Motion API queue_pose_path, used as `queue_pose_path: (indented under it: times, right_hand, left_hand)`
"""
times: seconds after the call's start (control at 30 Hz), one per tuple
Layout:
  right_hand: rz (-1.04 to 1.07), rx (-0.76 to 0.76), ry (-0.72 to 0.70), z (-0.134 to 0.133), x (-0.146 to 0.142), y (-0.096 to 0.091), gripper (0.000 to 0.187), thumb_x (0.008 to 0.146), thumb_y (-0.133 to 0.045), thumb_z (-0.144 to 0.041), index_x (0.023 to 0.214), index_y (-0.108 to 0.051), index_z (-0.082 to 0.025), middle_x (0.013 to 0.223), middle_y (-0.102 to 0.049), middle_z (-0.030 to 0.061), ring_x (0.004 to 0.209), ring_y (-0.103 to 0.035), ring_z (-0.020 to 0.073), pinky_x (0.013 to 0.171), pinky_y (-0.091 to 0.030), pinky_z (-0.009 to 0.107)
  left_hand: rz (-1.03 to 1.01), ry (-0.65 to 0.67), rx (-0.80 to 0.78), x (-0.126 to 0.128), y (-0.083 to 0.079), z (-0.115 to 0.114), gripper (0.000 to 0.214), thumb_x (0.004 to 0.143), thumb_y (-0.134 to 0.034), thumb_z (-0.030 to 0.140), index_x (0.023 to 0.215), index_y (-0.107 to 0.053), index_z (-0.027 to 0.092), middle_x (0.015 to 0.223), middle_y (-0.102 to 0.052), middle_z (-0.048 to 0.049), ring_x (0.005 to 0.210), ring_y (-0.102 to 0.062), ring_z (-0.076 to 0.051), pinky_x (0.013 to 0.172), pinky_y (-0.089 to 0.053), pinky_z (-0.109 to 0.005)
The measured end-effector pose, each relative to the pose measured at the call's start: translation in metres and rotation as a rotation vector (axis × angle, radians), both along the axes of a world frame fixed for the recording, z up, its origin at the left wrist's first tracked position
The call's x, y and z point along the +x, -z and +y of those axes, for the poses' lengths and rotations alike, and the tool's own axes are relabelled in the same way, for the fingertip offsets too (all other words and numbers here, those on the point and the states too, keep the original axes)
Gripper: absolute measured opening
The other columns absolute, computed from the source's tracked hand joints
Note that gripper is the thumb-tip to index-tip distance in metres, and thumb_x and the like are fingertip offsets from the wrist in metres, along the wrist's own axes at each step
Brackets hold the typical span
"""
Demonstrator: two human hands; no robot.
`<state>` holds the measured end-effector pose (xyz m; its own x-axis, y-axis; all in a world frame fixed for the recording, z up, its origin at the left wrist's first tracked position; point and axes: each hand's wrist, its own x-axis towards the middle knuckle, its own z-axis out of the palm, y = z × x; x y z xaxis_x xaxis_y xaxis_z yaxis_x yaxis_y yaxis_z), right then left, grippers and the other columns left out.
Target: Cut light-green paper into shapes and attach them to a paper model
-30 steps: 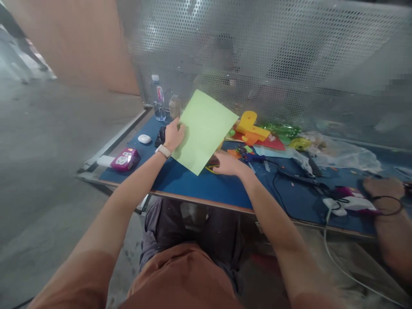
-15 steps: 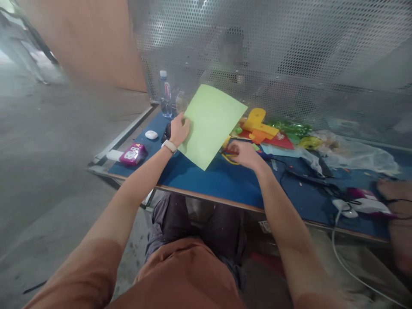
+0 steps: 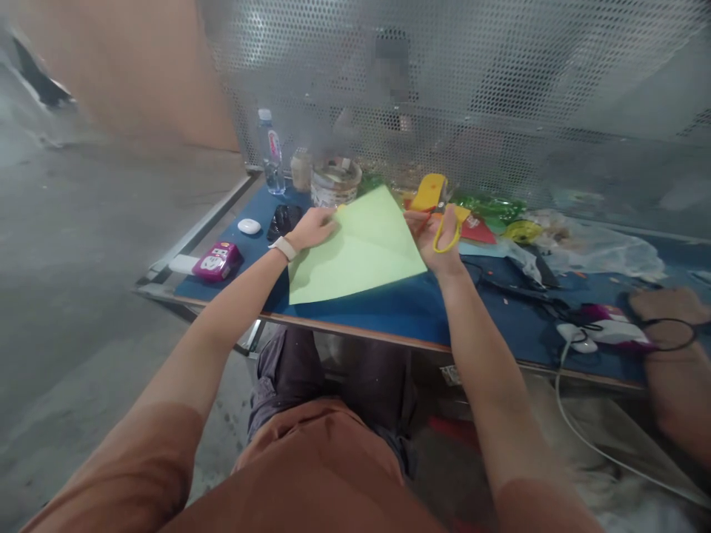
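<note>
A light green paper sheet [image 3: 358,252] lies low over the blue table top [image 3: 378,314]. My left hand [image 3: 314,226] pinches the sheet's far left edge, and a white watch sits on that wrist. To the right of the sheet, my right hand [image 3: 436,233] is closed round yellow-handled scissors [image 3: 447,229], lifted above the table with a red part near the fingers. The blades are hard to make out.
A water bottle [image 3: 272,159], a clear tub [image 3: 335,181], a black phone [image 3: 283,220], a white case [image 3: 249,226] and a pink box [image 3: 216,260] stand at the left. Coloured scraps [image 3: 478,222], black cables [image 3: 516,292] and plastic wrap [image 3: 594,255] crowd the right. Another person's arm [image 3: 675,355] rests at the far right.
The green sheet has come down from upright to nearly flat. My right hand picked the yellow scissors up off the table and raised them beside the sheet.
</note>
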<state>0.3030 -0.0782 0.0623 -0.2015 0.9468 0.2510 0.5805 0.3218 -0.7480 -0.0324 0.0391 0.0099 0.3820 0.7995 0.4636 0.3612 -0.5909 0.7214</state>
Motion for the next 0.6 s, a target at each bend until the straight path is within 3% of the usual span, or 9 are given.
queue_pose_path:
  times: [0.13, 0.23, 0.27, 0.33, 0.43, 0.5, 0.6]
  right_hand:
    - [0.08, -0.034, 0.021, 0.004, 0.009, 0.014, 0.06, 0.091, -0.107, -0.075, 0.112, -0.078, -0.026, 0.087, -0.073, 0.0049, 0.089, -0.076, 0.0325, 0.081, -0.072, 0.05]
    - [0.127, -0.056, 0.031, 0.016, 0.007, 0.031, 0.061, 0.086, -0.109, -0.074, 0.096, -0.07, -0.028, 0.081, -0.064, 0.0025, 0.085, -0.071, 0.0298, 0.083, -0.071, 0.05]
    - [0.137, -0.05, 0.029, 0.021, 0.006, 0.037, 0.061, 0.085, -0.11, -0.072, 0.094, -0.07, -0.028, 0.082, -0.065, 0.0026, 0.086, -0.071, 0.0296, 0.084, -0.071, 0.05]
    - [0.173, -0.001, 0.071, 0.031, 0.002, 0.049, 0.055, 0.086, -0.109, -0.067, 0.095, -0.07, -0.028, 0.085, -0.067, 0.0027, 0.088, -0.072, 0.0292, 0.084, -0.071, 0.048]
    - [0.258, 0.17, 0.277, 0.045, 0.003, 0.064, 0.049, 0.088, -0.106, -0.058, 0.09, -0.067, -0.029, 0.081, -0.062, -0.0002, 0.087, -0.071, 0.0275, 0.083, -0.07, 0.046]
    - [0.323, 0.289, 0.375, 0.052, 0.007, 0.069, 0.048, 0.089, -0.104, -0.055, 0.085, -0.064, -0.029, 0.078, -0.056, -0.0019, 0.087, -0.071, 0.027, 0.086, -0.07, 0.045]
    - [0.46, 0.404, 0.423, 0.058, 0.012, 0.071, 0.048, 0.09, -0.104, -0.059, 0.087, -0.066, -0.029, 0.082, -0.063, -0.0004, 0.094, -0.077, 0.029, 0.092, -0.072, 0.047]
  left_hand:
    - [0.329, 0.002, 0.132, 0.0, -0.001, -0.001, 0.026, 0.083, -0.073, 0.025, 0.078, -0.048, 0.031, 0.074, -0.061, -0.0062, 0.085, -0.069, -0.034, 0.096, -0.057, -0.049]
    - [0.345, -0.032, 0.128, 0.001, 0.001, -0.002, 0.012, 0.085, -0.074, 0.024, 0.087, -0.063, 0.028, 0.083, -0.069, -0.0097, 0.094, -0.076, -0.038, 0.102, -0.059, -0.052]
    - [0.314, -0.04, 0.133, 0.001, 0.001, -0.003, 0.011, 0.086, -0.075, 0.024, 0.096, -0.071, 0.027, 0.092, -0.075, -0.0123, 0.102, -0.079, -0.04, 0.107, -0.059, -0.053]
    - [0.22, -0.066, 0.187, 0.001, 0.003, -0.003, 0.034, 0.089, -0.077, 0.025, 0.123, -0.08, 0.024, 0.12, -0.084, -0.0181, 0.127, -0.079, -0.044, 0.121, -0.059, -0.059]
    - [0.111, -0.135, 0.336, 0.002, 0.006, -0.004, 0.055, 0.1, -0.078, 0.03, 0.155, -0.075, 0.025, 0.153, -0.079, -0.0233, 0.156, -0.07, -0.046, 0.136, -0.053, -0.066]
    - [0.108, -0.136, 0.408, 0.004, 0.007, -0.006, 0.052, 0.107, -0.075, 0.033, 0.158, -0.074, 0.025, 0.155, -0.077, -0.0239, 0.157, -0.07, -0.044, 0.138, -0.054, -0.067]
    - [0.192, -0.055, 0.491, 0.01, 0.003, -0.016, 0.034, 0.11, -0.072, 0.031, 0.142, -0.08, 0.025, 0.145, -0.081, -0.0203, 0.148, -0.074, -0.043, 0.137, -0.054, -0.07]
